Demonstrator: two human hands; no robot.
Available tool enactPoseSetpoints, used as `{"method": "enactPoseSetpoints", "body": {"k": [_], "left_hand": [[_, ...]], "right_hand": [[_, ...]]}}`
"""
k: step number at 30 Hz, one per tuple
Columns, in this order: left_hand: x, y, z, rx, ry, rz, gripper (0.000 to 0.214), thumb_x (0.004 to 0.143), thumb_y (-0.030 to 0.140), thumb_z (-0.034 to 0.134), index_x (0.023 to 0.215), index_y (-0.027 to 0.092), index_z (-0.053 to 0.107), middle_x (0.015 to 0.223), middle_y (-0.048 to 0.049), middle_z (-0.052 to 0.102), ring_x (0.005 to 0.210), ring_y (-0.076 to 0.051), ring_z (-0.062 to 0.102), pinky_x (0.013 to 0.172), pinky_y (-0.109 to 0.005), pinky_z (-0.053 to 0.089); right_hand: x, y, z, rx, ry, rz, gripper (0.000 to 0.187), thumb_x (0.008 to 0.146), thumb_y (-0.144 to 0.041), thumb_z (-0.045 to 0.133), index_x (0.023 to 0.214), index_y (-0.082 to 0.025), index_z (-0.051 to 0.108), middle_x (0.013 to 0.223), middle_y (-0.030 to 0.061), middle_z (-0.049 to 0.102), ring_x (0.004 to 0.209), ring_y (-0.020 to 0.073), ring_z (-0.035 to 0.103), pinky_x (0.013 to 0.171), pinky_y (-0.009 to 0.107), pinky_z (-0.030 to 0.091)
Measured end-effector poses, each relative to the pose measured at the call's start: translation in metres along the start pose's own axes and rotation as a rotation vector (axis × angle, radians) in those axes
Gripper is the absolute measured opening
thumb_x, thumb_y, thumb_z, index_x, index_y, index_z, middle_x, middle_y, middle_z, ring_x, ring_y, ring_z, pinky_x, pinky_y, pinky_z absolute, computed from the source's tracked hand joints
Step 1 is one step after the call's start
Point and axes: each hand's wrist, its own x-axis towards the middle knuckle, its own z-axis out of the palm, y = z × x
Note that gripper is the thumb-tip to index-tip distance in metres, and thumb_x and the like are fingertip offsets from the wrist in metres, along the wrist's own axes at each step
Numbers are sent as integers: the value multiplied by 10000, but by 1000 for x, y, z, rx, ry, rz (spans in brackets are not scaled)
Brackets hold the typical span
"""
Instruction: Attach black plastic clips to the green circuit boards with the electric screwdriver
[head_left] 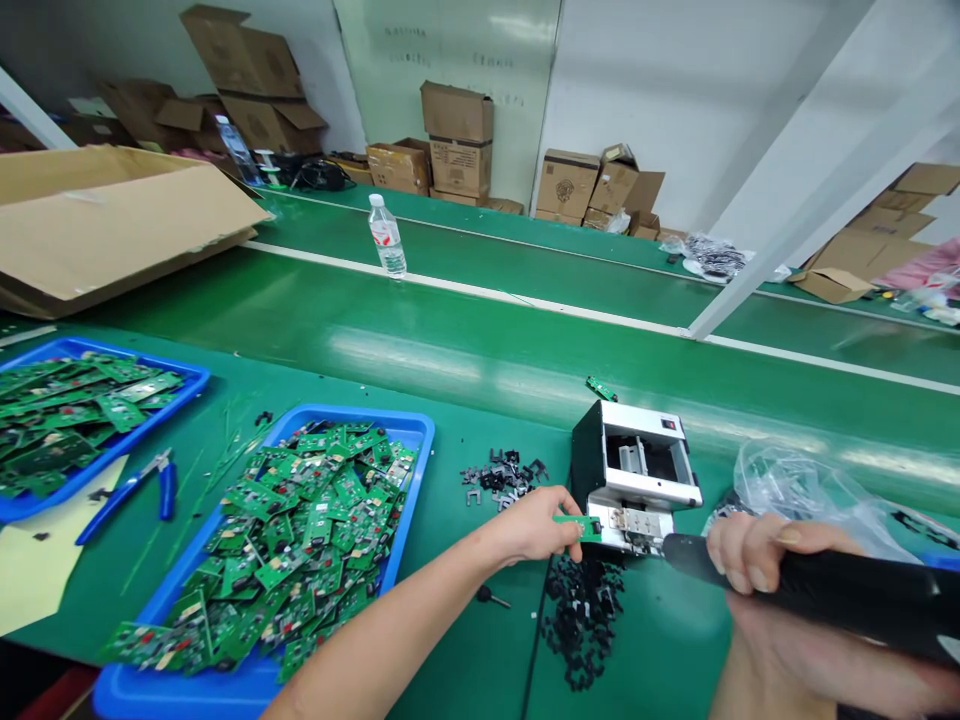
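My left hand [546,522] pinches a small green circuit board [577,528] by its left end. The board's other end lies against the metal front of a silver and black screw feeder [637,470]. My right hand [757,555] is wrapped around a black electric screwdriver [840,590], held nearly level and pointing left. Its tip is close to the feeder's metal ledge; whether it touches a screw I cannot tell. Below the board lies a pile of small black plastic clips [581,620]. More dark clips [506,475] are scattered left of the feeder.
A blue tray [424,450] heaped with circuit boards stands left of my arm, and another blue tray [199,385] lies further left. Blue-handled cutters [169,490] rest between them. A water bottle [388,238] stands behind; a clear plastic bag [795,490] lies right of the feeder.
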Motion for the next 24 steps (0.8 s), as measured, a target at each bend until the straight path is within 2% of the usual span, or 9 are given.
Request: {"method": "enactPoseSetpoints", "body": {"k": [5, 10, 14, 17, 19, 22, 24], "left_hand": [[0, -2, -1, 36, -18, 18, 210, 804, 291, 594, 956, 175, 507, 700, 7, 691, 489, -83, 407, 477, -206, 285], [3, -8, 0, 60, -19, 36, 267, 805, 326, 593, 1006, 165, 523, 730, -13, 709, 533, -96, 447, 499, -203, 303], [7, -13, 1, 109, -3, 58, 269, 813, 333, 574, 1019, 163, 546, 742, -13, 724, 549, -101, 463, 514, -201, 309], [9, -16, 2, 132, 8, 67, 250, 807, 313, 565, 1007, 163, 558, 760, -15, 734, 555, -102, 480, 520, -201, 318], [11, -17, 3, 138, 10, 70, 237, 804, 298, 558, 999, 163, 560, 755, -15, 736, 550, -103, 484, 522, -202, 326], [12, -18, 4, 135, 9, 79, 238, 803, 285, 554, 1005, 159, 561, 750, -19, 737, 555, -104, 494, 534, -200, 337], [12, -19, 4, 123, 3, 83, 245, 808, 289, 555, 1013, 155, 560, 761, -29, 740, 561, -104, 501, 539, -198, 344]], "right_hand": [[-2, 6, 12, 5, -89, -21, 744, 668, -906, 418, 906, -260, 702, 580, 0, 527, 483, 177, 491, 522, 359, 388], [-3, 9, 13, -4, -98, 15, 807, 684, -937, 287, 884, -272, 699, 547, -1, 525, 468, 175, 489, 502, 341, 378], [-5, 8, 12, -16, -66, 62, 779, 663, -928, 360, 867, -257, 698, 557, 13, 526, 471, 192, 505, 504, 364, 396], [-9, 8, 9, -14, -88, 104, 771, 674, -915, 367, 877, -252, 703, 563, 13, 521, 472, 188, 498, 505, 362, 386], [-11, 9, 6, 0, -86, 102, 704, 691, -883, 408, 895, -277, 701, 545, 1, 500, 443, 174, 467, 493, 356, 375], [-9, 11, 3, 24, -46, 39, 499, 762, -756, 480, 925, -331, 685, 499, -23, 434, 381, 149, 390, 467, 340, 349], [-2, 11, 5, 32, -44, -12, 491, 765, -752, 477, 936, -339, 681, 491, -24, 412, 377, 149, 380, 466, 340, 352]]}}
